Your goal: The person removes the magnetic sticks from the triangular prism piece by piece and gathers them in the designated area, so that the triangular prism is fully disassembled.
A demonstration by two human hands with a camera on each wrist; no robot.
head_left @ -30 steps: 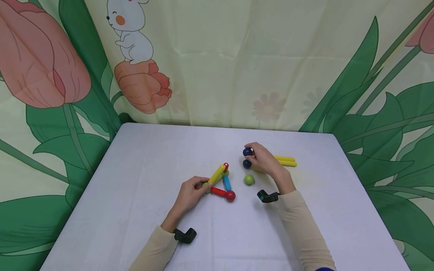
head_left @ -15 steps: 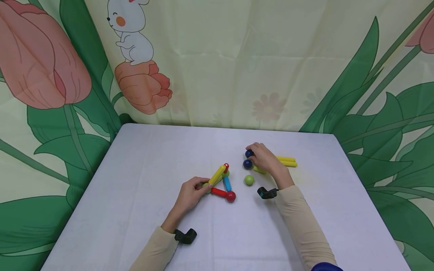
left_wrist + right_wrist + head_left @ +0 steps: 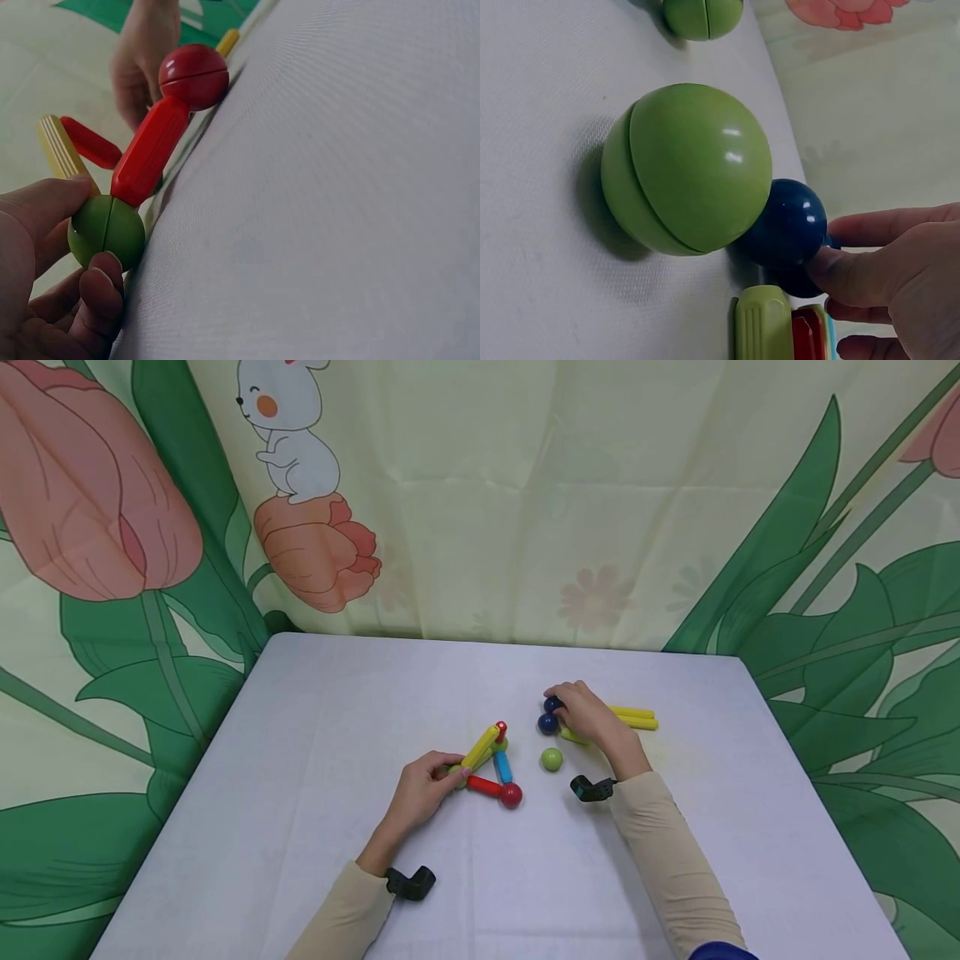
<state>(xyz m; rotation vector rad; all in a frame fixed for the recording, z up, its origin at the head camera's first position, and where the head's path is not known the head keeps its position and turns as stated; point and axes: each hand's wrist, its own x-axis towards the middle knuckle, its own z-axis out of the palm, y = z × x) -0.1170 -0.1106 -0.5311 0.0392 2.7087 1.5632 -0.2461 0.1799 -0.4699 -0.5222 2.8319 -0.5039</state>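
Note:
My left hand (image 3: 420, 789) holds a partly built frame of toy sticks and balls by its green ball (image 3: 106, 231), thumb and fingertips around it. From that ball rise a yellow stick (image 3: 480, 747) and a red stick (image 3: 151, 150) that ends in a red ball (image 3: 511, 795). A blue stick (image 3: 503, 767) runs back from the red ball, and a short red stick (image 3: 501, 730) stands at the far corner. My right hand (image 3: 591, 717) pinches the farther dark blue ball (image 3: 552, 704). The nearer dark blue ball (image 3: 548, 724) sits right beside it, partly hiding it in the right wrist view.
A loose green ball (image 3: 551, 759) lies on the white-covered table (image 3: 360, 710) in front of the blue balls. Two yellow sticks (image 3: 636, 718) and a yellow-green stick (image 3: 763, 322) lie by my right hand. A printed curtain (image 3: 465, 527) hangs behind the table's back edge.
My right hand has shifted slightly right and nearer, and the farther dark blue ball has come a little closer with it. The left hand and its frame stay almost still.

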